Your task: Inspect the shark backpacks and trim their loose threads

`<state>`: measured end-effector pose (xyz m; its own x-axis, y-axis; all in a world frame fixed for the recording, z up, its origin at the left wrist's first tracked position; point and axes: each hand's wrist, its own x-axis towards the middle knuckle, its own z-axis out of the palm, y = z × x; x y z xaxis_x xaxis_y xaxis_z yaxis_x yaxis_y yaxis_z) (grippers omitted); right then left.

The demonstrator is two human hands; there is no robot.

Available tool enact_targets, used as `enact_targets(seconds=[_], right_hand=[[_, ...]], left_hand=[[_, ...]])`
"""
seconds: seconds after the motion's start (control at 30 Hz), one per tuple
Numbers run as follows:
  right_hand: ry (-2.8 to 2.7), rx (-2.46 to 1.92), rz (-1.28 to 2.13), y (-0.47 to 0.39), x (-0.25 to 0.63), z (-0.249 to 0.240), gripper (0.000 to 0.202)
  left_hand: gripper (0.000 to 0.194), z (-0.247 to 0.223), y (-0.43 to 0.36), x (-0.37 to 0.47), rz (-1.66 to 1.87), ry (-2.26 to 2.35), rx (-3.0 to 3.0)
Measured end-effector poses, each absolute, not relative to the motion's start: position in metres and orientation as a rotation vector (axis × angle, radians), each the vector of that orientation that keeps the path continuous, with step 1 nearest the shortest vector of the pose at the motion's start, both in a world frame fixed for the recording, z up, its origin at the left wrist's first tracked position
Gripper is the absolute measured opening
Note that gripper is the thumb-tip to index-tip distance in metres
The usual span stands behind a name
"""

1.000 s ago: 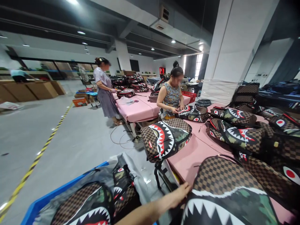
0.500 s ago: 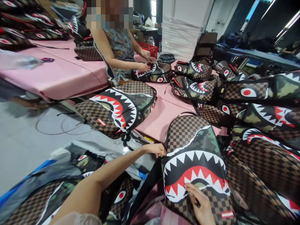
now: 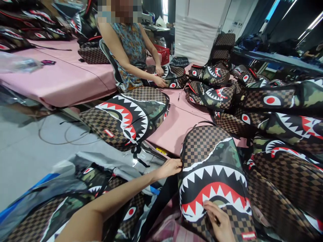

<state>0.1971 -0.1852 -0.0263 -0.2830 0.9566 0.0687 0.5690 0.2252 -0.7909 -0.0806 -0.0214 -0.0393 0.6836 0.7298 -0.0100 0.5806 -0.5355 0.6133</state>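
Head-height view, forward and down

Beyond the central backpack (image 3: pixel 209 148), a bare strip of pink tabletop (image 3: pixel 180 111) runs away toward a co-worker's hands (image 3: pixel 159 76), which close off its far end. Its handle loop (image 3: pixel 205 122) rises at the near end of this strip. Left of and beyond the central backpack, a second backpack (image 3: pixel 121 117) blocks the table edge. Piled backpacks (image 3: pixel 285 164) crowd its right side, leaving hardly a gap. On its near left, the left hand (image 3: pixel 171 167) and forearm bar the way above a filled bin (image 3: pixel 47 188); the right hand (image 3: pixel 218 216) covers part of its lower front.
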Motion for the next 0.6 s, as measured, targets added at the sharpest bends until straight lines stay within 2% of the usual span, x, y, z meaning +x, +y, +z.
enact_targets(seconds=[0.17,0.27,0.33,0.47,0.6], right_hand=[[-2.014,-1.339,0.969,-0.184,0.187,-0.026,0.026],[-2.048,-1.315,1.002,-0.185,0.181,-0.026,0.025],[-2.034,-1.335,1.012,-0.187,0.18,-0.025,0.025],[-2.016,-1.357,1.024,-0.193,0.181,-0.027,0.024],[-2.001,-1.332,1.091,-0.196,0.177,-0.022,0.02]], left_hand=[[0.018,-0.023,0.028,-0.104,0.43,1.309,2.561],[0.019,-0.003,0.076,-0.099,0.644,1.669,2.351],[0.023,0.001,0.085,-0.088,0.726,1.737,2.157],[0.034,-0.023,0.031,-0.074,0.614,1.321,1.885],[0.023,-0.05,-0.039,-0.085,0.547,1.032,1.967]])
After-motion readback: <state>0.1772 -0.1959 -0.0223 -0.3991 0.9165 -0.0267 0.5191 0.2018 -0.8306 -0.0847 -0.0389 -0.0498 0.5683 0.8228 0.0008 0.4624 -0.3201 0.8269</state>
